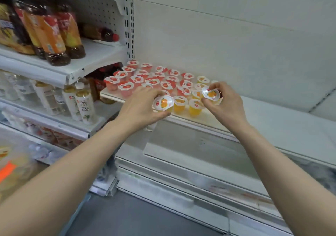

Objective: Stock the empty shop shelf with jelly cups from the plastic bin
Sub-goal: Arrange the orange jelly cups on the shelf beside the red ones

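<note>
The white shop shelf carries several red jelly cups in rows at its left and several orange jelly cups toward the middle. My left hand grips an orange jelly cup at the shelf's front edge, left of the orange row. My right hand pinches another orange jelly cup, tilted, just above the right end of the orange cups. The plastic bin is a blur at the lower left.
Left of the shelf stands a rack with dark tea bottles on top and pale drink bottles below. The right part of the shelf is bare white. A lower shelf and grey floor lie beneath.
</note>
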